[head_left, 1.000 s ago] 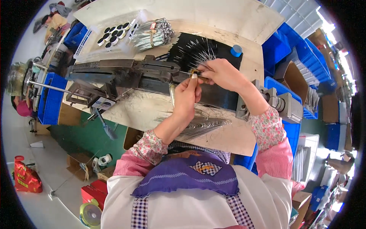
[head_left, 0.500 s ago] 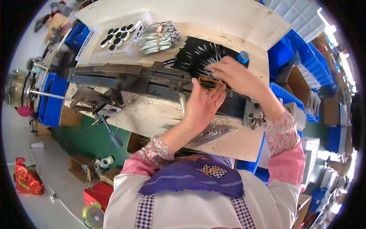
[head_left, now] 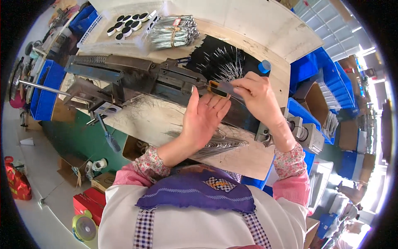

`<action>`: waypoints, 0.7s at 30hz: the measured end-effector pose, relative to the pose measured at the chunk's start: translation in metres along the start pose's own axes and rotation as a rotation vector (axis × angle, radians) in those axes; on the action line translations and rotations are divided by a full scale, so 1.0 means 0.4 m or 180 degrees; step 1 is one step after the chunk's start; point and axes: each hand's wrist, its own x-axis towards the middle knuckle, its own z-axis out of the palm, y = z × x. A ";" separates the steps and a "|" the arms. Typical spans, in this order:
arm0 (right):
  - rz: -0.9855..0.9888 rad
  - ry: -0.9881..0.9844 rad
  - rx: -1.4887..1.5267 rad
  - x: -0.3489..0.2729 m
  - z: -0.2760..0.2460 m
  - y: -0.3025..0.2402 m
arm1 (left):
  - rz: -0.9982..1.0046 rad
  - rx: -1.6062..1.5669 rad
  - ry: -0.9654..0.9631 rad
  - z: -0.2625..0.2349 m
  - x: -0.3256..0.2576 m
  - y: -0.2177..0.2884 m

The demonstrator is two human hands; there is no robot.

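Observation:
My left hand (head_left: 204, 121) lies palm up with its fingers stretched out, the fingertips beside a small yellow-edged slot (head_left: 218, 89) on the long dark metal bench machine (head_left: 137, 79). Nothing shows in that palm. Just right of the slot, my right hand (head_left: 258, 93) is closed in a pinch on a thin grey flat piece (head_left: 227, 87), whose far end reaches over the slot. Behind the slot, a fan of thin silver wires with dark bristles (head_left: 228, 68) rests on a black sheet (head_left: 211, 45).
Near the front edge lie more thin bent wires (head_left: 222, 145). At the back stand a tied bundle of silver wires (head_left: 174, 33) and a clear tray (head_left: 93, 39) of white rolls with black tops. A blue round cap (head_left: 264, 66) sits at right, near blue bins (head_left: 304, 70).
My right hand has come from above the bristle fan down to the slot's right side, now with the grey piece showing. My left hand has drawn slightly back. The whole view has shifted.

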 end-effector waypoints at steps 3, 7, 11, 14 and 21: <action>-0.0137 -0.0035 -0.0084 0.006 0.016 -0.020 | 0.0075 0.0151 0.0022 0.010 -0.001 -0.008; -0.0405 0.0146 -0.0300 0.002 0.012 -0.025 | 0.0068 0.0306 -0.0035 0.005 0.004 -0.006; -0.0431 0.0088 -0.0472 -0.017 -0.011 -0.015 | 0.0048 0.0392 -0.0116 0.013 0.007 -0.005; -0.0489 0.0179 -0.0544 -0.018 -0.004 -0.019 | -0.0011 0.0445 -0.0147 0.007 0.010 0.000; -0.0462 0.0419 -0.0316 0.014 0.009 -0.015 | -0.0035 0.0285 -0.0125 0.006 0.001 0.017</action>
